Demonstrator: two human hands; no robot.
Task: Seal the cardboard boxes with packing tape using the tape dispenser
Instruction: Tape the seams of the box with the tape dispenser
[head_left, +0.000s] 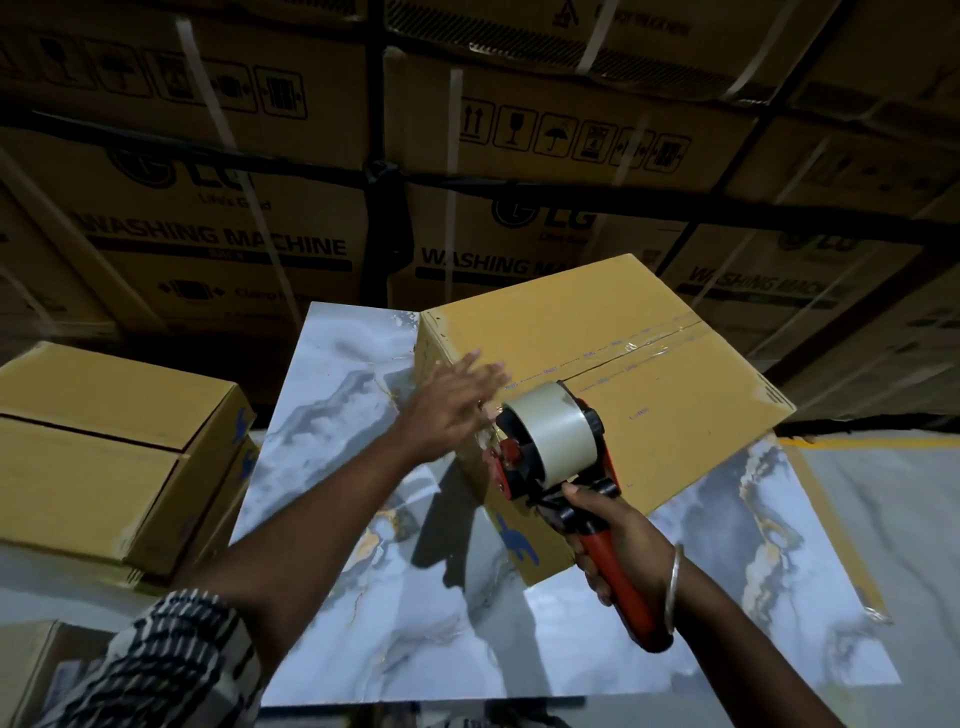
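Here the right grip (618, 545) clasps the tape dispenser (561, 467), handle toward the person.

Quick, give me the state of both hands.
Left hand: open, fingers straight, flat on the cardboard box by the taped seam.
Right hand: closed round the tape dispenser handle.

I see a dim warehouse corner, with light falling mostly on the marble-patterned tabletop (332, 395), grey-white with gold veins. Behind it rises a wall of stacked washing machine cartons (218, 228), strapped with pale bands and printed with handling symbols, in at least 3 tiers. At far right I can make out grey floor (893, 519) with a yellow line (883, 442).
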